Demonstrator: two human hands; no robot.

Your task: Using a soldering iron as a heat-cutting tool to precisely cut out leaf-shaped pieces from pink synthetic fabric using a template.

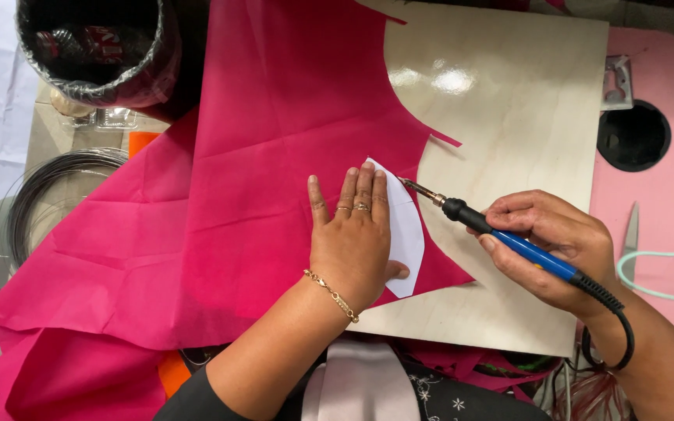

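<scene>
- Left hand (355,238) flat, fingers together, pinning white paper template (406,234) on pink fabric (274,117).
- Right hand (555,245) gripping blue-handled hot tool (501,234), tip at template's upper edge.
- All on wooden board (509,101), mid-front.

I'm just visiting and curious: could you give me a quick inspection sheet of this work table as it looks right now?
Surface: pale wooden board on a pink table.
Job's things: pink fabric spread over the board; white paper template lying on it.
Clutter: coil of wire, black bin, scissors.
Hands: left hand flat, pressing the template; right hand gripping a blue-handled hot tool, tip at the template's edge.
Cables: black tool cord; pale green cable.
Surroundings: round hole in the table.
</scene>
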